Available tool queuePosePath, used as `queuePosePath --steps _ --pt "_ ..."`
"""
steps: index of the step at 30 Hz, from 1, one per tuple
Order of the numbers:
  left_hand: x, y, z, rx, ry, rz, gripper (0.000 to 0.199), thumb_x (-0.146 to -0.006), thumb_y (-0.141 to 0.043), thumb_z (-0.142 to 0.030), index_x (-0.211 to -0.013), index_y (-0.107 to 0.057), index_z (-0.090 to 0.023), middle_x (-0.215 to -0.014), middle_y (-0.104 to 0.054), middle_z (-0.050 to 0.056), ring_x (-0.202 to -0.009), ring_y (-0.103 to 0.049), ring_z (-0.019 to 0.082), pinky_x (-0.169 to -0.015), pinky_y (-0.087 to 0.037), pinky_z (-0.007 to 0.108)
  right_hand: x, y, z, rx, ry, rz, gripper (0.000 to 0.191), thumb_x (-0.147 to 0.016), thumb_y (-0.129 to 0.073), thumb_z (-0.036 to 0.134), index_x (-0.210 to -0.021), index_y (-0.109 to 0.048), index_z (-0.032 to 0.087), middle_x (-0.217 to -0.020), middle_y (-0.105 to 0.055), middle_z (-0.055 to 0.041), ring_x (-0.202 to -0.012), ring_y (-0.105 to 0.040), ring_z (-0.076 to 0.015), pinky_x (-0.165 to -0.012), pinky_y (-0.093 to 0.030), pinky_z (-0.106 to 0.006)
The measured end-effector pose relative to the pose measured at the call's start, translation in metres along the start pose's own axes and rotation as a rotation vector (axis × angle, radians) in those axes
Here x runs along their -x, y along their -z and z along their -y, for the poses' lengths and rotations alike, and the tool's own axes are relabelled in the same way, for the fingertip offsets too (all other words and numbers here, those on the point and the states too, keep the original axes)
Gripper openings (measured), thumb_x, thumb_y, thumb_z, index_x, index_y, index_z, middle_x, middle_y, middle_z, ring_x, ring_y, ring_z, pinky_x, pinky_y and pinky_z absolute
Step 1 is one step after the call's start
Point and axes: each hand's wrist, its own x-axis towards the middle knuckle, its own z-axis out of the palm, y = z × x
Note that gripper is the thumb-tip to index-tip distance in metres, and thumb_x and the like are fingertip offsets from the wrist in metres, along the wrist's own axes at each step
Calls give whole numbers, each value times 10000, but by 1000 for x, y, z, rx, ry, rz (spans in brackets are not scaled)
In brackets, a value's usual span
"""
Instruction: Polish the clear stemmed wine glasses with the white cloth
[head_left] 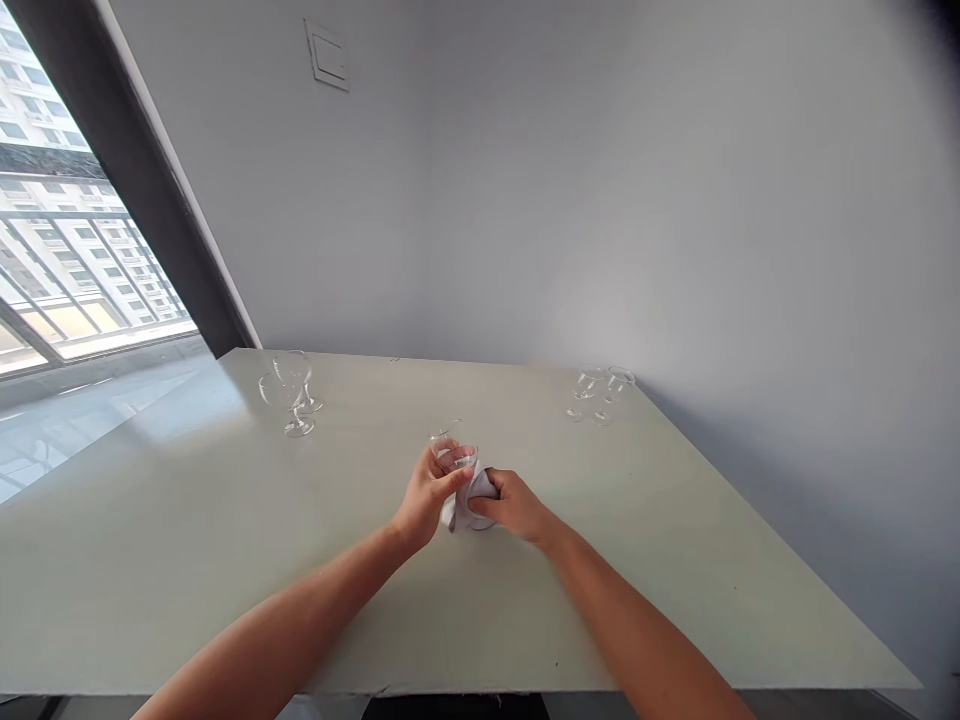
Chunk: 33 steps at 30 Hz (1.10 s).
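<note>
Near the middle of the table, my left hand (433, 490) is wrapped round the bowl of a clear glass (466, 458), which is tilted with its rim toward the upper left. My right hand (514, 503) pinches a pale grey cloth (463, 510) against the lower end of the same glass. The cloth covers the stem and most of the foot, so those parts are largely hidden. Both hands are close together, just above the tabletop.
On the pale table (225, 560), two stemmed glasses (298, 425) stand at the back left. More clear glasses (601, 415) stand at the back right near the wall (637, 200). A window (75, 220) is at the far left.
</note>
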Motion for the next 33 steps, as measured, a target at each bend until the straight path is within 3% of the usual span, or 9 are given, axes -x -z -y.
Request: queuePosePath --steps 2,4,7,15,17,20,23,27,33 --pt "1 -1 -4 62 68 95 409 -627 -707 -310 -963 -496 -206 -945 -599 32 -651 -504 89 -539 -337 205 3 4 1 -409 -57 186 140 -690 -579 261 -768 -591 145 -658 -558 1 -600 -508 -130 -575 -378 -253" --pt "1 0 -6 115 117 133 389 -647 -689 -328 -969 -515 -197 -822 -605 13 -533 -434 58 -474 -280 197 3 3 0 -669 -84 262 160 -676 -600 283 -735 -601 134 -655 -557 -8 -594 -506 -124 -595 -386 -257" --pt "-2 3 -6 145 138 76 363 -666 -670 -349 -957 -531 -182 -734 -598 -6 -442 -327 30 -439 -252 196 0 -6 -3 -779 -105 160 196 -678 -621 313 -765 -616 138 -681 -575 -16 -617 -518 -130 -627 -395 -261" --pt "-27 27 0 279 108 -113 290 -709 -636 -382 -859 -457 -211 -811 -618 2 -430 -365 2 -477 -348 161 -9 1 -21 -347 9 -371 205 -711 -598 361 -740 -577 160 -670 -574 -4 -648 -521 -158 -620 -407 -272" --pt "-31 31 2 322 119 -162 289 -710 -635 -394 -837 -462 -200 -763 -602 2 -458 -423 13 -503 -378 166 -5 3 -18 -117 136 -439 216 -758 -545 374 -818 -593 173 -745 -589 -30 -722 -535 -183 -650 -416 -284" --pt "-27 28 6 328 208 -136 312 -719 -610 -440 -801 -488 -166 -686 -569 8 -504 -493 58 -523 -417 205 4 -3 -8 311 427 -304 260 -787 -514 321 -1012 -594 218 -1024 -566 -80 -935 -508 -220 -749 -411 -312" --pt "-16 18 10 303 320 -10 324 -718 -606 -452 -788 -509 -152 -627 -524 -4 -545 -528 105 -507 -417 231 9 -12 -2 420 536 -162 277 -805 -478 256 -1059 -590 258 -1057 -522 -76 -902 -508 -193 -720 -417 -304" --pt "-8 8 9 359 275 85 251 -728 -629 -357 -858 -503 -184 -678 -516 -34 -505 -467 46 -513 -403 190 5 -18 -4 -19 354 -236 207 -781 -550 328 -946 -615 223 -822 -550 -32 -765 -517 -166 -697 -416 -289" --pt "-13 12 2 155 -78 -45 463 -746 -611 -299 -1125 -349 -252 -760 -558 -40 -491 -429 26 -560 -409 188 -4 -37 -10 -722 -41 -193 330 -721 -595 476 -855 -595 175 -697 -560 -8 -613 -480 -124 -587 -383 -245"
